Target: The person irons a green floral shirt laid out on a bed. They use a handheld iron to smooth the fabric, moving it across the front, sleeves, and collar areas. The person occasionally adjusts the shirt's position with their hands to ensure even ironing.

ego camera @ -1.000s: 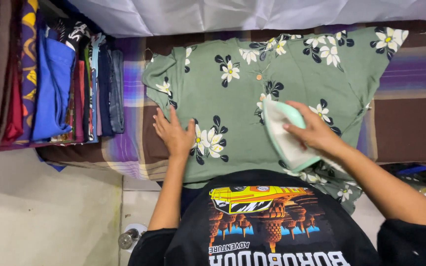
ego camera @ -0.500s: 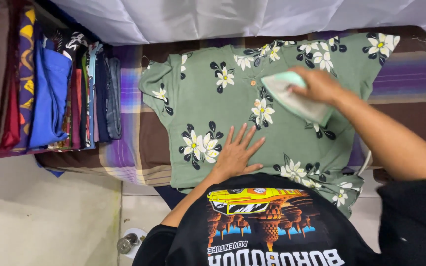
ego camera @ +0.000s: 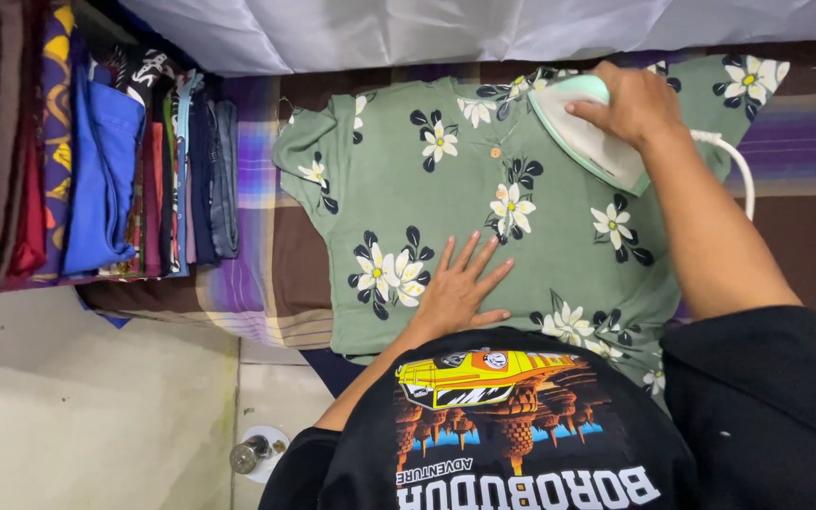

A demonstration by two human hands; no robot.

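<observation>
iron point(ego camera: 589, 132) handle: under right hand point(ego camera: 633, 102) | shirt point(ego camera: 446, 198) hem: behind torso

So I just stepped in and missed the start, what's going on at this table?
A person is ironing a green short-sleeved shirt with white flowers, spread flat on a striped purple and brown cloth. The right hand grips a pale green and white iron near the shirt's collar. The left hand lies flat on the lower part. A row of folded clothes stands beside it.
</observation>
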